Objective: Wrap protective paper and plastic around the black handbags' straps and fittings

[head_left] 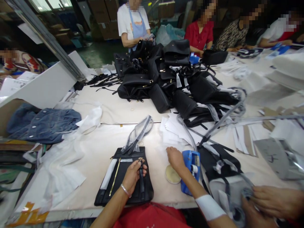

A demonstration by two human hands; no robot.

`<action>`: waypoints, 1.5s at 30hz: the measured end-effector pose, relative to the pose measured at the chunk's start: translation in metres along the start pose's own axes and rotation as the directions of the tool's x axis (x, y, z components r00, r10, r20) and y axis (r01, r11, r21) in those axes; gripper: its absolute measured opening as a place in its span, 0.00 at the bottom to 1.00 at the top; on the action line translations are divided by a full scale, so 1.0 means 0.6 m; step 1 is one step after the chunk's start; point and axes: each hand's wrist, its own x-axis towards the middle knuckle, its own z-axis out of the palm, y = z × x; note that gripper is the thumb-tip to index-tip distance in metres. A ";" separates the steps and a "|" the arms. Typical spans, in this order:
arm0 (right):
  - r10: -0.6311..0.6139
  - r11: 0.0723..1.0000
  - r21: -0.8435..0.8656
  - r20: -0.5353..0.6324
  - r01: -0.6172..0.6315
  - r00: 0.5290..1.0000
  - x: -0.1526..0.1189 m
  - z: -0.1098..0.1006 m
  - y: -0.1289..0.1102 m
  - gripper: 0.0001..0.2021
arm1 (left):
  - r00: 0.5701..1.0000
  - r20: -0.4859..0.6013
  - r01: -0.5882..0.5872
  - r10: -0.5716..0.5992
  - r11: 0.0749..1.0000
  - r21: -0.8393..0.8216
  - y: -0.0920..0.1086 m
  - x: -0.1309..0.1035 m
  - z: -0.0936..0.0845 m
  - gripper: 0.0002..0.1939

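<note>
A black bag (125, 177) with a gold zipper lies flat on the table in front of me, its wrapped handles (140, 133) pointing away. My left hand (134, 175) is on the bag, its fingers closed on a short black strap (142, 182) just below a gold clasp (141, 160). My right hand (175, 160) is to the right of the bag, beside a blue tape dispenser (191, 164) and near white sheets (174, 129). Its fingers are curled together; what they hold, if anything, is too small to make out. A round, pale yellow disc (173, 174) lies below that hand.
Black bags (154, 72) are heaped across the table's far side. A co-worker's hands (273, 199) handle another black bag (220, 161) at right. A denim garment (45, 122) and white wrapping (64, 164) lie at left. Several people sit or stand beyond the table.
</note>
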 end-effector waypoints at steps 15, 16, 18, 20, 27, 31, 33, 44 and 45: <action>0.097 0.752 0.627 -0.413 0.205 0.905 -0.095 -0.088 -0.068 0.10 | 0.991 -0.005 -0.135 0.137 0.984 0.115 0.021 -0.028 0.010 0.21; 0.137 0.733 0.654 -0.412 0.188 0.901 -0.098 -0.079 -0.078 0.11 | 0.989 -0.013 -0.147 0.151 0.980 0.137 0.022 -0.031 0.009 0.20; 0.232 0.669 0.731 -0.378 0.135 0.896 -0.098 -0.060 -0.093 0.19 | 0.987 -0.023 -0.155 0.162 0.971 0.181 0.024 -0.037 0.007 0.20; 0.314 0.535 0.842 -0.269 0.064 0.911 -0.095 -0.043 -0.106 0.28 | 0.985 -0.035 -0.159 0.169 0.965 0.207 0.027 -0.041 0.005 0.19; -0.109 -0.098 0.984 0.141 -0.152 0.984 -0.107 -0.019 -0.165 0.19 | 0.952 0.018 -0.302 0.306 0.926 0.229 0.038 -0.042 0.002 0.16; -0.199 -0.170 0.968 0.149 -0.184 0.969 -0.120 -0.028 -0.180 0.19 | 0.958 0.056 -0.286 0.281 0.931 0.225 0.038 -0.041 -0.009 0.18; -0.201 -0.152 0.977 0.120 -0.152 0.972 -0.120 -0.034 -0.179 0.18 | 0.949 0.045 -0.316 0.313 0.925 0.210 0.037 -0.042 -0.011 0.22; 0.053 0.420 0.901 -0.143 0.108 0.988 -0.094 -0.058 -0.193 0.24 | 0.938 0.005 -0.347 0.347 0.936 0.050 0.026 -0.043 -0.004 0.33; 0.050 0.439 0.887 -0.180 0.140 0.982 -0.089 -0.061 -0.195 0.21 | 0.937 0.033 -0.349 0.347 0.933 0.091 0.027 -0.042 -0.006 0.27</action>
